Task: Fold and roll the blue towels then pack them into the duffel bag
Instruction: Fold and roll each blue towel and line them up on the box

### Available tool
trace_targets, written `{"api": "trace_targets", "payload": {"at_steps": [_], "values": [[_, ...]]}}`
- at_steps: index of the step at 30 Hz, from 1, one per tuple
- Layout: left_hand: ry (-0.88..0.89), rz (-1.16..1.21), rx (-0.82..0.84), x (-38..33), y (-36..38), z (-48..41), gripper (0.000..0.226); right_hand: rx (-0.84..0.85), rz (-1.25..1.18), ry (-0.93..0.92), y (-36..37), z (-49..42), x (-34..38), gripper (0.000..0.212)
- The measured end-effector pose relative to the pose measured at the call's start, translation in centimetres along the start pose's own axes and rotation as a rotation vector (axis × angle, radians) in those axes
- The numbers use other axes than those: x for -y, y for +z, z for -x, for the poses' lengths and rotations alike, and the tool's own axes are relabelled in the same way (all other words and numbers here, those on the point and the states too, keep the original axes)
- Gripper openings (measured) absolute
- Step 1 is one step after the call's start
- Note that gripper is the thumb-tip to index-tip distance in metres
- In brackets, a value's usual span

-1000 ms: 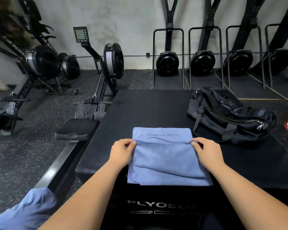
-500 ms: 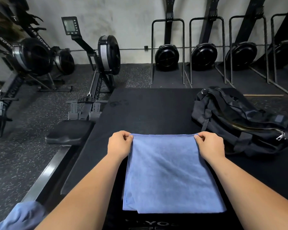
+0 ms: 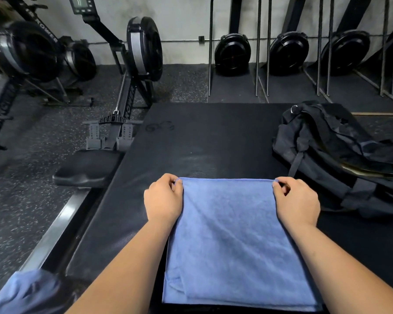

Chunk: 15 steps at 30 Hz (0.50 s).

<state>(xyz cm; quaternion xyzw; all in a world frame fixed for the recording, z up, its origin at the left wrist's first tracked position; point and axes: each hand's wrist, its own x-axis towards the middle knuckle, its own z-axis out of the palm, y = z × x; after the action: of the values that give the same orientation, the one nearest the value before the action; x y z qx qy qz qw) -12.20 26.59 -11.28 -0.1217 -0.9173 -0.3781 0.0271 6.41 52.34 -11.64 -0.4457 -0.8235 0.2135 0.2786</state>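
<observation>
The far corners of the folded blue towel [image 3: 234,245] are pinched by the hands, the left hand [image 3: 162,198] on the left corner and the right hand [image 3: 296,200] on the right, the two set apart at the towel's width. The towel is laid flat on the black worktop [image 3: 202,143] at its near edge, with the black duffel bag [image 3: 340,159] set just right of the right hand. A second blue towel [image 3: 25,293] is seen low at the left, by a rowing machine [image 3: 132,71].

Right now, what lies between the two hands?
In the head view, the blue towel spans from the left hand to the right hand, each pinching a far corner.
</observation>
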Motion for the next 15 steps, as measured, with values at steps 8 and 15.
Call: {"api": "trace_targets", "payload": {"at_steps": [8, 15], "values": [[0.067, -0.051, 0.017, 0.3, 0.52, -0.18, 0.018, 0.068, 0.083, 0.031, 0.08, 0.03, 0.21, 0.021], [0.066, -0.001, 0.009, 0.36, 0.17, -0.17, 0.01, 0.063, 0.008, -0.017, 0.1, -0.04, -0.27, 0.013]]}}
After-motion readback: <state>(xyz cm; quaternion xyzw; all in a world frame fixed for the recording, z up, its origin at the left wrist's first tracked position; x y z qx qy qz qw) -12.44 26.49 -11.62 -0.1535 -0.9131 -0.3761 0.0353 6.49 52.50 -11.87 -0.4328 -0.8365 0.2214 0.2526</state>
